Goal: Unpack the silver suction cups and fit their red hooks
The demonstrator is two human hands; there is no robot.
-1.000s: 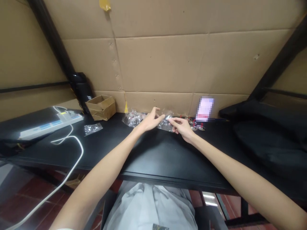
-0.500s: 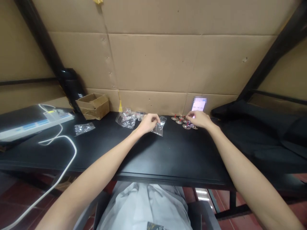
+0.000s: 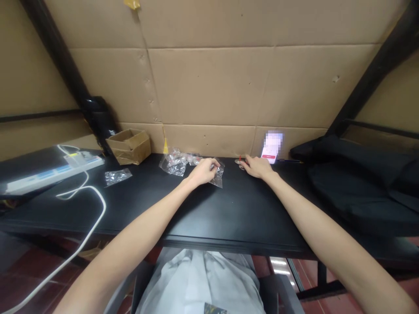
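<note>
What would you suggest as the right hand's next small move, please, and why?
I'd perhaps have the right hand pinch the red-topped disc, because the two are close together and the left hand appears to hold a clear bag.

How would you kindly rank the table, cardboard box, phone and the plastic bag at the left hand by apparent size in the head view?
1. Table
2. Cardboard box
3. Phone and plastic bag: unsure, as the left hand covers part of the bag.

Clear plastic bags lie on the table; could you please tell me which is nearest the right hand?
It is the rightmost bag, partly covered by the left hand; the other bags lie farther left.
</note>
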